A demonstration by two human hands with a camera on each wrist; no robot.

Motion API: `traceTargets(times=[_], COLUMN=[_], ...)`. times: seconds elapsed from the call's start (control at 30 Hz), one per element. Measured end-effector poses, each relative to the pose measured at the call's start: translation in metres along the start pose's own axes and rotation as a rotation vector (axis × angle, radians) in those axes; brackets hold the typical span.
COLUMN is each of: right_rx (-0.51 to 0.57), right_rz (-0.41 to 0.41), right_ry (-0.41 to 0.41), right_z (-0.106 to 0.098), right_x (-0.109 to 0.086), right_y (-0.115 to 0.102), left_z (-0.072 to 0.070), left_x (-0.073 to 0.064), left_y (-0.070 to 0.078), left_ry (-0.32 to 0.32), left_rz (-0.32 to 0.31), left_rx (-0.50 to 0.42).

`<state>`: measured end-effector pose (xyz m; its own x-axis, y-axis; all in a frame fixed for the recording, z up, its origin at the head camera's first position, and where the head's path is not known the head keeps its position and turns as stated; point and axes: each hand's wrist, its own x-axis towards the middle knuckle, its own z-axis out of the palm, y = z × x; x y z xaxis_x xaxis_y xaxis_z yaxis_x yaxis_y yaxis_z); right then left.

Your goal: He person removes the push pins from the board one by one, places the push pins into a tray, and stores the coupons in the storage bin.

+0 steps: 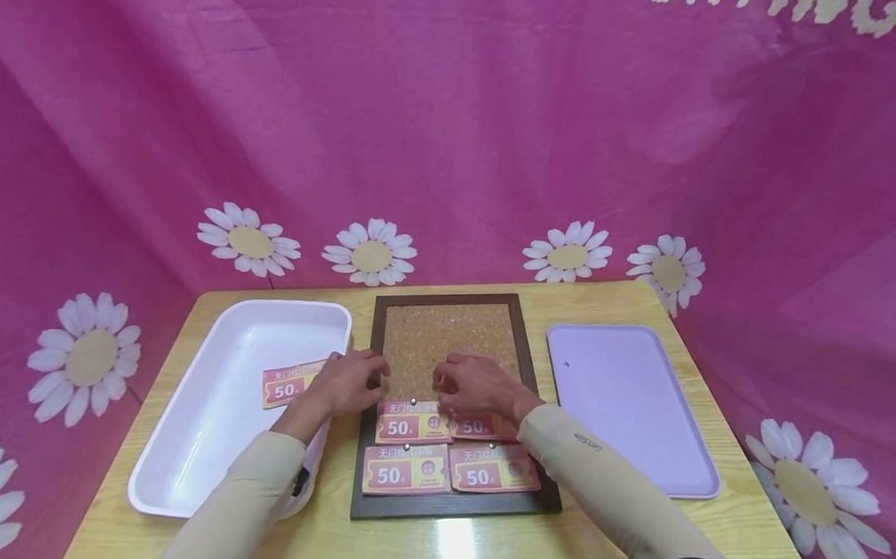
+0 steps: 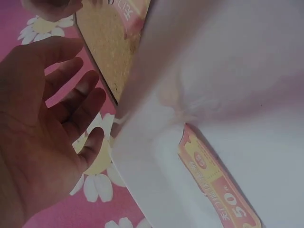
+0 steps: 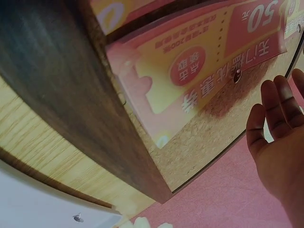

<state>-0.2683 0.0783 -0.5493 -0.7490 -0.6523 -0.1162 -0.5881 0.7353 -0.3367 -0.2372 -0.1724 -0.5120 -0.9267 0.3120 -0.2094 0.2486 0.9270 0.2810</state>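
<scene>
My left hand [image 1: 352, 382] hovers between the white tray and the framed corkboard [image 1: 449, 338]. In the left wrist view its fingers curve loosely with nothing between them. My right hand [image 1: 481, 383] is over the cork, just above the upper right coupon [image 1: 479, 428]. Its fingers look relaxed in the right wrist view, and its thumb is out of sight. That coupon [image 3: 194, 66] has a metal pushpin [image 3: 237, 76] at its top edge. More pink and yellow coupons [image 1: 407, 471] are pinned in two rows on the lower board. The right forearm partly hides the upper right one.
Loose coupons [image 1: 284, 385] lie in the deep white tray [image 1: 177, 468] at left. A shallow lilac tray [image 1: 630, 412] stands at right with a small pushpin [image 1: 567, 365] in it. Behind the wooden table [image 1: 332, 533] hangs a pink flowered cloth [image 1: 454, 146].
</scene>
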Motion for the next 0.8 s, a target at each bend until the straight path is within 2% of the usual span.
traceTargets(times=[0.1,0.4,0.6,0.8], right_rx=[-0.012,-0.049,-0.024,-0.016], right_rz=[-0.006,-0.031,-0.021,-0.061], right_ry=[0.003,0.029,0.019,0.017], right_z=[0.001,0.005,0.006,0.011], right_x=[0.002,0.008,0.010,0.013], right_y=[-0.002,-0.010,-0.015,-0.018], left_z=[0.000,-0.001,-0.001,0.005], left_x=[-0.001,-0.002,-0.002,-0.001], left_y=[0.002,0.008,0.012,0.015], left_ry=[-0.007,0.024,0.042,0.040], left_rz=[-0.001,-0.004,0.007,0.018], left_rx=[0.011,0.011,0.005,-0.008])
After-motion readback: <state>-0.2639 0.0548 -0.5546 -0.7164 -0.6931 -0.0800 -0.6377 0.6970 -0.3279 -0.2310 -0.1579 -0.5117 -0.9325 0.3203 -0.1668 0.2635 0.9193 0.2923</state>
